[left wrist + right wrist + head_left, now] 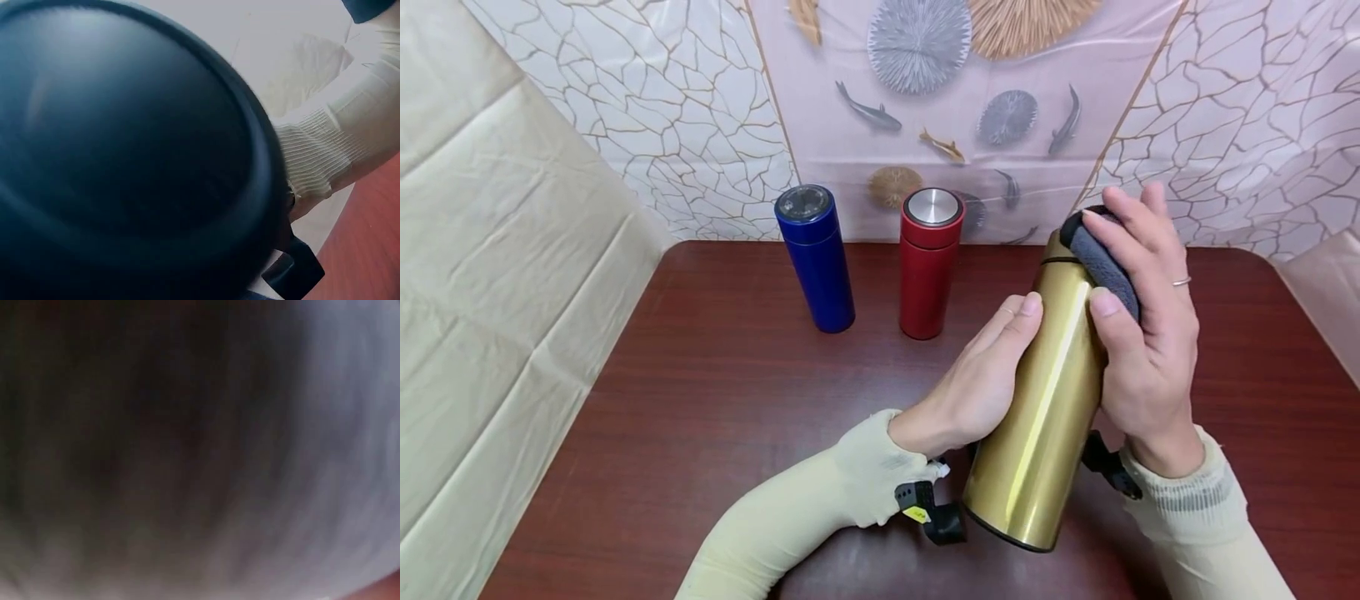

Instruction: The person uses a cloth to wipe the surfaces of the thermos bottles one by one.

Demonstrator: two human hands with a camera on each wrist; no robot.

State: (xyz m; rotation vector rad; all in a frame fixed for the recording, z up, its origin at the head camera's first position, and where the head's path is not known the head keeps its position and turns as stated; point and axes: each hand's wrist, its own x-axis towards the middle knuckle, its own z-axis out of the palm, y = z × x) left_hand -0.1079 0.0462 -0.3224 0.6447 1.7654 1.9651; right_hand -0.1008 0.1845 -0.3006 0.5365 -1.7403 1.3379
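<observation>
In the head view a gold thermos flask is held up at a tilt, its base toward me and its top leaning away to the right. My left hand grips its left side, thumb along the front; the other fingers are hidden behind it. My right hand holds a grey sponge pad with a black edge against the flask's upper right side and top. The left wrist view is largely filled by the flask's dark round base. A blurred close surface fills the right wrist view.
A blue thermos flask and a red thermos flask with a silver lid stand upright toward the back of the dark red wooden table. Behind the table hangs a patterned cloth; a beige cloth hangs at the left.
</observation>
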